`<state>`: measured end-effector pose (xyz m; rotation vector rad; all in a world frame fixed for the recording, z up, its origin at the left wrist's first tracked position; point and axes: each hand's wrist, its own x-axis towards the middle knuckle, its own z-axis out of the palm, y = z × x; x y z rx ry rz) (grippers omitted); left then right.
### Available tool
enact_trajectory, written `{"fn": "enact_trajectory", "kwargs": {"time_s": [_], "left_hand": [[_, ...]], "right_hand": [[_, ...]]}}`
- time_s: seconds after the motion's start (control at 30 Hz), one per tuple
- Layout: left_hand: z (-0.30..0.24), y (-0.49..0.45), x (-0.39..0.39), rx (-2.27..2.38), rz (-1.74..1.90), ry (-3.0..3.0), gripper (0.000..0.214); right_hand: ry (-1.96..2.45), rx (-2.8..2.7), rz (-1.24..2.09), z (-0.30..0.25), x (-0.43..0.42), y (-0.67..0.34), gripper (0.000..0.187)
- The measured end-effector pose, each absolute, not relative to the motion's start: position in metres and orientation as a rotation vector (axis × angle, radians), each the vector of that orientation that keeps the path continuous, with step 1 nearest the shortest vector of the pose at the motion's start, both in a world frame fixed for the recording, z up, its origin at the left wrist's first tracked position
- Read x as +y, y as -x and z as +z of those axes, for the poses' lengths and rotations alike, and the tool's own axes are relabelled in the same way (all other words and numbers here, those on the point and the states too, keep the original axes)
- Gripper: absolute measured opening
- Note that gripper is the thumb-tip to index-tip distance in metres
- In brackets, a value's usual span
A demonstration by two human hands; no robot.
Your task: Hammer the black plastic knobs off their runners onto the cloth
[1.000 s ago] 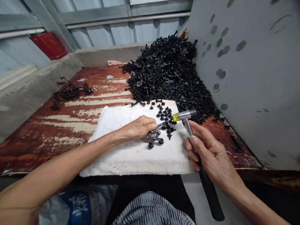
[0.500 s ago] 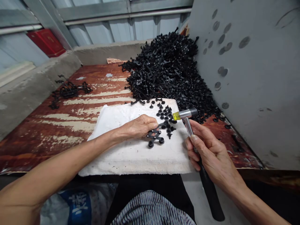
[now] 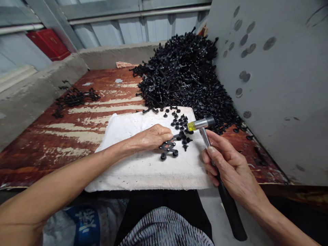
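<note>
Head view: the left hand (image 3: 151, 138) rests on the white pad (image 3: 143, 167), its grip closed. The fingertips pin one end of a black linked piece (image 3: 167, 149), which lies flat on the pad just beside a scatter of loose black studs (image 3: 180, 124). The right hand (image 3: 230, 167) has its grip wrapped fully around the shaft of a small hammer (image 3: 201, 123), whose yellow face hangs above the studs, near the left fingertips.

The risk, as I judge it, is a blow landing off line. The fingers sit so close to the piece that the hammer could catch them, or send studs skipping off the pad onto the worktop (image 3: 77, 136).

Against the frame from 1 s ago little differs: both grips are unchanged, and the hammer face seems slightly nearer the left hand.
</note>
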<state>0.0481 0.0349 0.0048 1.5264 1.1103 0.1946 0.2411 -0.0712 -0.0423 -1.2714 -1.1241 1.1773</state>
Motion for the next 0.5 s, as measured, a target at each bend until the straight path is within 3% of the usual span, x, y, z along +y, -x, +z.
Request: {"fn": "enact_trajectory", "kwargs": {"time_s": [0.2,0.37,0.5], "left_hand": [[0.008,-0.048,0.039,1.117,0.175,-1.695,0.034],[0.005,-0.045,0.039,1.121,0.161,-1.680,0.033],[0.003,-0.044,0.039,1.091,0.176,-1.680,0.032]], "right_hand": [[1.394,-1.572,0.785,-0.033,-0.071,-0.243,0.042],[1.294,-1.872,0.343,-0.024,-0.066,-0.249,0.051],[1.217,-2.124,0.262,-0.022,-0.064,-0.251,0.056]]}}
